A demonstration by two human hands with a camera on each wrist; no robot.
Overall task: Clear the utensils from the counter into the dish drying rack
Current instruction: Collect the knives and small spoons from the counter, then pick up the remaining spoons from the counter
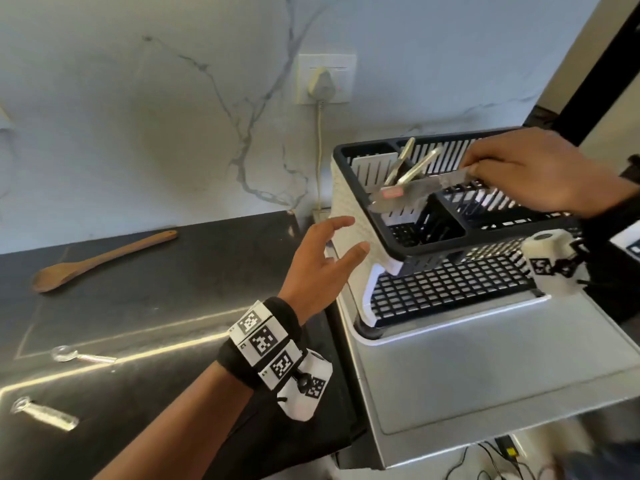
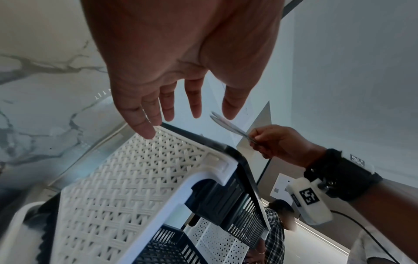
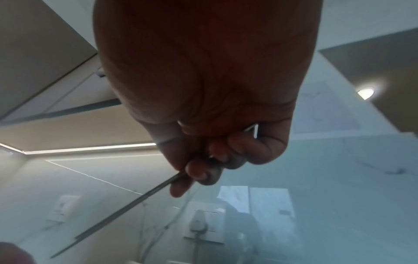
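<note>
My right hand (image 1: 476,171) pinches the handle end of a flat metal knife (image 1: 408,195) with a red label, held level over the utensil compartment of the black and white dish rack (image 1: 349,216). Two metal utensils (image 1: 410,164) stand in that compartment. My left hand (image 1: 329,251) hovers open beside the rack's white woven side wall (image 2: 147,178), fingers (image 2: 167,109) spread. On the dark counter lie a wooden spoon (image 1: 100,259) and two metal spoons (image 1: 83,356) (image 1: 45,412). The right wrist view shows my fingers (image 3: 203,171) curled round the knife (image 3: 126,205).
The rack stands on a steel drainboard (image 1: 485,368) right of the counter. A wall socket with a plug (image 1: 325,81) and its cable sit just behind the rack's left corner. A marble wall backs the counter.
</note>
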